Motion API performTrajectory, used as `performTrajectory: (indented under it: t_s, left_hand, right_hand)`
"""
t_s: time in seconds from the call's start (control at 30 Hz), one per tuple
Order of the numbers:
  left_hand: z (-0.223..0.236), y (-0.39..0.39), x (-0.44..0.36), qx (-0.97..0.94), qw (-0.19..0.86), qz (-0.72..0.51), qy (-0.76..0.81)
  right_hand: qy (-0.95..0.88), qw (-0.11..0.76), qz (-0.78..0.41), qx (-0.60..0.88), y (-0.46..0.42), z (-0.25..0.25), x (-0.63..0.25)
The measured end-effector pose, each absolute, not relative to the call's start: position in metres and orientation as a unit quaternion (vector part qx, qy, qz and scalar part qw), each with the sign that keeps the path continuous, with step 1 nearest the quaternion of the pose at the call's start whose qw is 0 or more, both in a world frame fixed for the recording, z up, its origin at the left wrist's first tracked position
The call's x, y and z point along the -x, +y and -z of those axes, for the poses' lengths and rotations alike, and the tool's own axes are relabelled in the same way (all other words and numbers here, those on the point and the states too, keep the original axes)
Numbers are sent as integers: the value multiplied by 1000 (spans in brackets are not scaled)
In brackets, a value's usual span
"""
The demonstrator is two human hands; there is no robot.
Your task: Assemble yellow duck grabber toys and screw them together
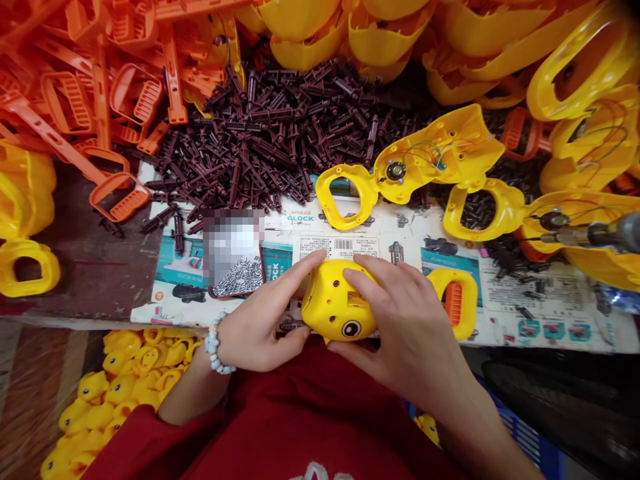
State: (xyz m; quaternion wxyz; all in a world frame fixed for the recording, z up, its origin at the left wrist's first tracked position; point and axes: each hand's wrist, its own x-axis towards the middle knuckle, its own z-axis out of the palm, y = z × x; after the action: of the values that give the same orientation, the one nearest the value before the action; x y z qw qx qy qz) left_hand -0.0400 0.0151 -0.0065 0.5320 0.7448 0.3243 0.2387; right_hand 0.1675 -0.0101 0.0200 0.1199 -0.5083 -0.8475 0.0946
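Observation:
A yellow toy duck head [323, 300] with a printed black-and-white eye, small round holes and a rectangular slot is held between my hands, near the front edge of the table. My left hand [265, 320], with a beaded bracelet at the wrist, curves around its left side, thumb below and index finger above. Across its top and right side lie the fingers of my right hand [405, 313], with the thumb underneath. A yellow loop handle [469, 307] with an orange ribbed insert shows just beyond my right hand; its join to the head is hidden.
A tray of small screws [245, 275] sits left of my hands, partly pixelated. Behind are heaped dark brown plastic parts [280, 127], orange parts [73, 87] and yellow shells [380, 33]. A wired yellow shell [425, 157] and a screwdriver-like tool [610, 233] lie right. Yellow duck heads [120, 387] fill the lower left.

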Motion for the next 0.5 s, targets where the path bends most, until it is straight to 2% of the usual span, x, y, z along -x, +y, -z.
performTrajectory:
  t_s: [0.17,0.27,0.37,0.43,0.5]
  left_hand:
    - [9,11,30,-689,540,-238,421]
    - [6,11,30,-733,513,-277,351]
    - [4,10,32,-766,486,-333,258]
    - [6,8,30,-755,493,-341,266]
    - [10,6,24,-730,494,-353,314]
  right_hand:
    - [-843,166,-114,499,-13,-18,-172]
    - [-799,259,-149,522,-11,-21,-182]
    - [-771,272,-132,560,-9,-25,-185]
    - [-772,274,-124,560,-9,-26,-181]
    - [-763,310,-115,555,-10,-24,-175]
